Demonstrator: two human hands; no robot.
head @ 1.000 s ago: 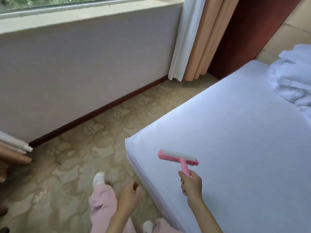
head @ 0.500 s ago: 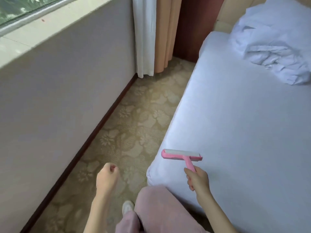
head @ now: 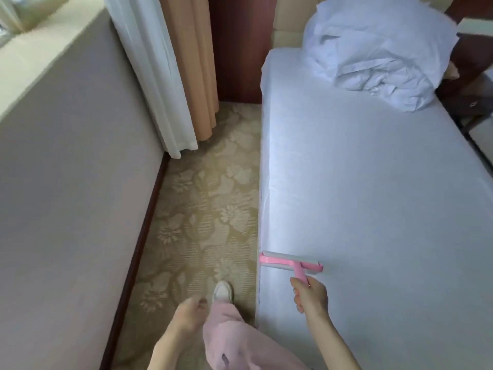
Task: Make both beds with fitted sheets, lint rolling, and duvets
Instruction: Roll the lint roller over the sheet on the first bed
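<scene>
A bed (head: 373,196) covered by a smooth white fitted sheet fills the right side. My right hand (head: 310,296) grips the handle of a pink lint roller (head: 290,264), whose white roll lies near the bed's left edge. A crumpled white duvet (head: 378,52) is heaped at the head of the bed. My left hand (head: 188,320) hangs over the carpet beside my pink trouser leg, fingers loosely curled, holding nothing.
A narrow aisle of floral carpet (head: 202,209) runs between the bed and a grey wall (head: 69,196) under a window sill. White and beige curtains (head: 170,70) hang at the aisle's far end. A dark wooden nightstand (head: 472,84) stands right of the bed.
My view has swung along the aisle toward the head of the bed. The lint roller stays in my right hand near the bed's edge. My left hand swung beside my leg.
</scene>
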